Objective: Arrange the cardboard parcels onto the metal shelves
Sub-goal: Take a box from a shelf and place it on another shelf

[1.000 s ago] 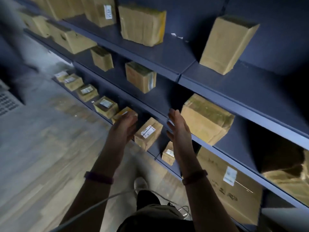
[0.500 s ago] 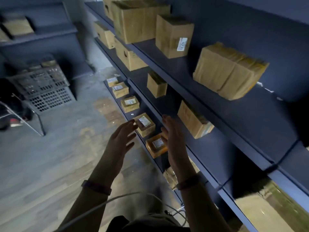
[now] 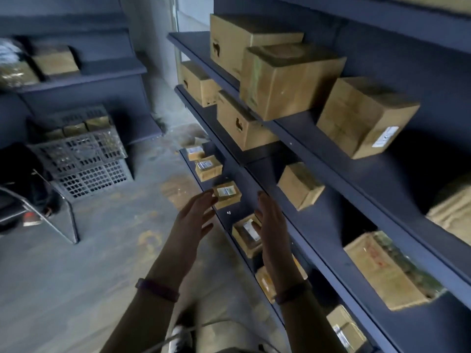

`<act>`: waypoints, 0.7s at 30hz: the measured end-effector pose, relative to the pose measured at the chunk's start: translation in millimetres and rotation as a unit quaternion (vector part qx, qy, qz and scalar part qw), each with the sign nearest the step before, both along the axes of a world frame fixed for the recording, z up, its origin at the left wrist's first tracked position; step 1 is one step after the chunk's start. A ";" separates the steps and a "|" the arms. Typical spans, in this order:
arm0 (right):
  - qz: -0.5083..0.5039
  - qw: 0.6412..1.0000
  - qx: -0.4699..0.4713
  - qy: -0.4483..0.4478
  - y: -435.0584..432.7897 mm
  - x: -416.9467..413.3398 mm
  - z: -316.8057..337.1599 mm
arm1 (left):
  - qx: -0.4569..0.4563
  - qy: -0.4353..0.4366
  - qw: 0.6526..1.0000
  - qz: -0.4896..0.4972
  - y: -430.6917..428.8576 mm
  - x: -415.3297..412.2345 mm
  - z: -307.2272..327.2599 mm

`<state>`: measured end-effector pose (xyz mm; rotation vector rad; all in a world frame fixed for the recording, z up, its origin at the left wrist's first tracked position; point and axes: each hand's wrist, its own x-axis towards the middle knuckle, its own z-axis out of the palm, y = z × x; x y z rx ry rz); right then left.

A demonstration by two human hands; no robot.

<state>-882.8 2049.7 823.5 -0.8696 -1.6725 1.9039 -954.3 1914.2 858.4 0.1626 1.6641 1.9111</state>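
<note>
Dark metal shelves (image 3: 328,171) run along the right, loaded with cardboard parcels. Large boxes (image 3: 285,80) stand on the upper levels. Small labelled parcels sit in a row on the lowest shelf, among them one (image 3: 227,194) just beyond my fingertips and another (image 3: 246,231) partly behind my right hand. My left hand (image 3: 195,215) and my right hand (image 3: 270,221) are both held out in front of me, palms facing each other, fingers apart, holding nothing.
A grey plastic crate (image 3: 81,159) with several parcels stands on the floor at the left, in front of a second dark shelf unit (image 3: 84,72). A metal chair frame (image 3: 43,210) is at the far left. My shoe (image 3: 179,337) shows below.
My view has swung left along the shelves, bringing the crate and far wall into sight. Both hands stay raised, apart and holding nothing.
</note>
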 end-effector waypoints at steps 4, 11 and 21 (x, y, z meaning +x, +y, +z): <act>-0.007 1.000 0.010 0.007 -19.3 -90.1 18.1 | 0.001 0.010 1.000 -0.012 -10.0 -88.1 14.2; -0.030 0.999 0.025 0.014 -18.8 -218.9 35.5 | 0.002 0.029 0.999 -0.038 -12.1 -222.1 27.6; -0.106 0.982 0.120 0.103 55.1 -405.0 38.2 | 0.025 0.055 0.996 -0.058 57.5 -415.0 21.8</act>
